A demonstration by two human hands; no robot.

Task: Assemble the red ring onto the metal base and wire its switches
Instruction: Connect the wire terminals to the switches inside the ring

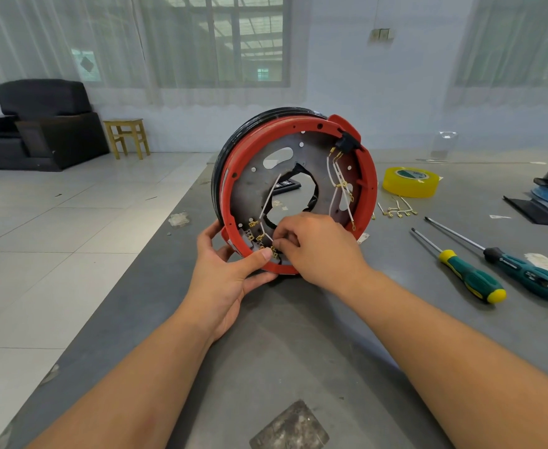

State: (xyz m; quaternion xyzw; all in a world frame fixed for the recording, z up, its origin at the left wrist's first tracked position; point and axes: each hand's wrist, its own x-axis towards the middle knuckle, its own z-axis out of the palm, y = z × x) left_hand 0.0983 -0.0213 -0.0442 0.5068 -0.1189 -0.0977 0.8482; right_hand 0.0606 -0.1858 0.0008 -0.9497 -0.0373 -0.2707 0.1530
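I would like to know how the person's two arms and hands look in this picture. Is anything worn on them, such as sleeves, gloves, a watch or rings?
Both forearms are bare as far as the picture shows; no sleeve comes into view. The left hand and the right hand wear no gloves. No watch, bracelet or ring shows on either wrist or on the fingers that can be seen.

Two screwdrivers (493,267) and tape roll (410,182) rightward.

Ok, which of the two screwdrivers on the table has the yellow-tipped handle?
The nearer, shorter green-handled screwdriver, lying left of the other: its handle has yellow bands at both ends. The longer dark-handled screwdriver beside it has no yellow.
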